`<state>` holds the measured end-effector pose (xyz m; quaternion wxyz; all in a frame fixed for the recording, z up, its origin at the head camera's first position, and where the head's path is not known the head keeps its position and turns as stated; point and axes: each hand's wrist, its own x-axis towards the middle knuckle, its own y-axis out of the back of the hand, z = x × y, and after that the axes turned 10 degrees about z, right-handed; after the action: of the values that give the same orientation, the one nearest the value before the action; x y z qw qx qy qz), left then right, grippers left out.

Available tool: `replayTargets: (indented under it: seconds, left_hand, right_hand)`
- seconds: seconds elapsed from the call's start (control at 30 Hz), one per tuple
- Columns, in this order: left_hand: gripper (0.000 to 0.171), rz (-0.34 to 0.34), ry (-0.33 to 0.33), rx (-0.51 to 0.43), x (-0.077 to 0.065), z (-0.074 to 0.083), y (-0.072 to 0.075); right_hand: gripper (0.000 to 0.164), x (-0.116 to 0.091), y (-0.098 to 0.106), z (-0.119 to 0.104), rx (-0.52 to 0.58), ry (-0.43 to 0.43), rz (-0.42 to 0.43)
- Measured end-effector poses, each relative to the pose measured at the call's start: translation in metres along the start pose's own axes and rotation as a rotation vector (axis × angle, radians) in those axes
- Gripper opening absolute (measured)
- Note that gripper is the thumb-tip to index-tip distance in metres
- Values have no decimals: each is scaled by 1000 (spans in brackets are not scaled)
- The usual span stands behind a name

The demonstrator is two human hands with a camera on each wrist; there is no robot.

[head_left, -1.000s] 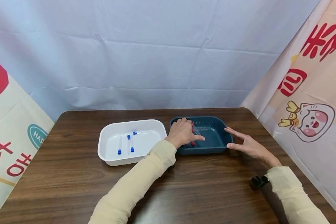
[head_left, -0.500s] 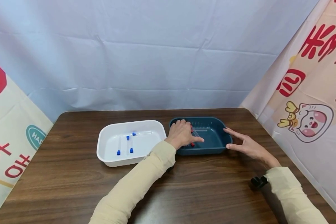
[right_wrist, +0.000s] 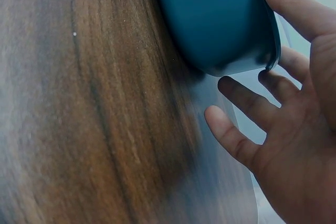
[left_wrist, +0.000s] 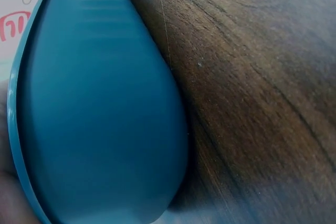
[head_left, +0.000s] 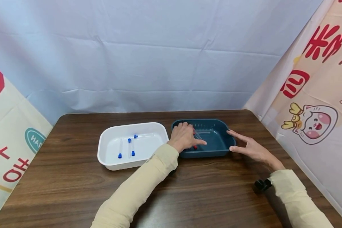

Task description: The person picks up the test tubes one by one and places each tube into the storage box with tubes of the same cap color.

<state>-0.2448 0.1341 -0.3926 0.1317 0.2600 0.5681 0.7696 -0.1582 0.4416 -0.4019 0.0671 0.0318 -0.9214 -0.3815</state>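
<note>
In the head view my left hand [head_left: 183, 136] lies over the left end of a dark teal basin [head_left: 204, 154], its thumb held out straight to the right above the inside. The other fingertips are hidden. Beside that thumb, clear tubes [head_left: 198, 136] with red caps [head_left: 195, 147] lie in the basin, partly covered by the hand. At the opposite end, my right hand [head_left: 253, 149] touches the basin with thumb and fingers spread. The right wrist view shows the thumb at the rim, with the lower fingers apart from the wall.
Left of the basin stands a white basin [head_left: 105, 160] holding several clear tubes [head_left: 144, 136] with blue caps [head_left: 120, 155]. Both basins are on a brown wooden table [head_left: 211, 190]. A pale cloth [head_left: 159, 63] hangs behind the table, and printed cloths hang at both sides.
The view has shifted very slightly. Both hands and the basins keep practically the same positions relative to each other.
</note>
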Motion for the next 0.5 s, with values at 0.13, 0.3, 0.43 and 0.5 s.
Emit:
replayTargets:
  seconds: [0.13, 0.3, 0.43, 0.5]
  left_hand:
    - [74, -1, 4, 10, 1, 0, -1]
    - [90, -5, 9, 37, 1, 1, -2]
    - [92, -2, 4, 31, 2, 0, -1]
    - [89, -3, 2, 4, 1, -1, 1]
  right_hand:
    - [70, 0, 0, 0, 0, 4, 1]
    - [70, 0, -1, 0, 8, 4, 1]
    - [70, -1, -1, 0, 18, -1, 2]
    - [70, -1, -1, 0, 20, 1, 2]
